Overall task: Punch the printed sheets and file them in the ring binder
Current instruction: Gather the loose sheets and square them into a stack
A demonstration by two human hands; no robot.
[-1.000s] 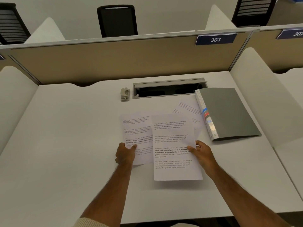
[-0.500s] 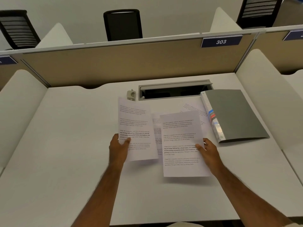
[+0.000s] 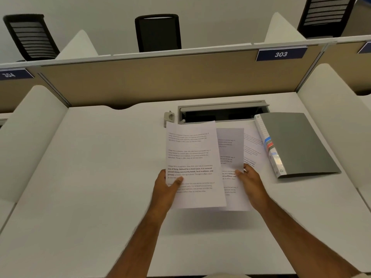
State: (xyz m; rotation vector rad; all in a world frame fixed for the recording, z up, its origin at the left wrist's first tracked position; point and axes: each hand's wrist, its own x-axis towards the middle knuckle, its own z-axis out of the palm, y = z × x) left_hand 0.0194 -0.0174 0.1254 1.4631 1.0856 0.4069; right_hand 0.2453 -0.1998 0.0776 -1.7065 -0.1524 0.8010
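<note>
Above the white surface (image 3: 100,187), your left hand (image 3: 165,188) pinches one printed sheet (image 3: 192,157), lifted and overlapping a second sheet (image 3: 232,149) gripped by your right hand (image 3: 252,184). Beside them lies the closed grey ring binder (image 3: 297,143); the punch (image 3: 168,117) sits behind.

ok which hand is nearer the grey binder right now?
Right. The right hand, pinching a sheet, sits just left of the binder; the left hand holds another sheet farther left.
</note>
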